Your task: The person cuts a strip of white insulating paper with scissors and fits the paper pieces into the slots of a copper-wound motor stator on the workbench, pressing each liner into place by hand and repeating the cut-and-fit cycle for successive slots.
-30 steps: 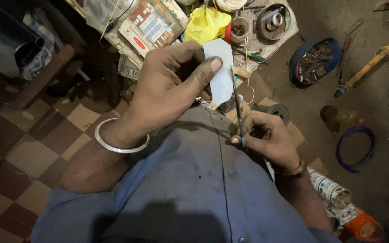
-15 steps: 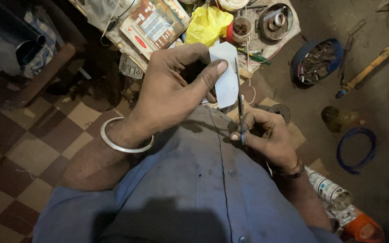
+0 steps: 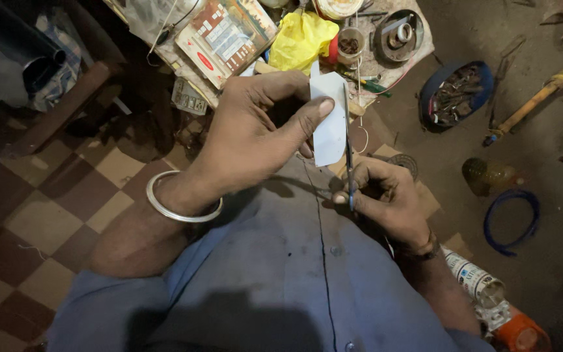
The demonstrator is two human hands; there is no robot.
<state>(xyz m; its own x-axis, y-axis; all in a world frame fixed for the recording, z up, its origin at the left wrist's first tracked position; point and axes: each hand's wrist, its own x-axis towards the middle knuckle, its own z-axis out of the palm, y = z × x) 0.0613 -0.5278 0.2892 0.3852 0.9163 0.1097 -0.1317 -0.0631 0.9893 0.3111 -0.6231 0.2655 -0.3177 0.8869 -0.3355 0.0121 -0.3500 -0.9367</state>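
A small white card (image 3: pixel 329 124) is pinched between the thumb and fingers of your left hand (image 3: pixel 249 140), held up in front of your chest. Your right hand (image 3: pixel 386 199), just below and to the right of it, is closed around the handles of a pair of scissors (image 3: pixel 348 153), whose thin blades run up along the card's right edge. A metal bangle (image 3: pixel 180 207) circles your left wrist. Beyond your hands lie a yellow bag (image 3: pixel 301 39) and a blue bowl (image 3: pixel 456 94) of metal bits.
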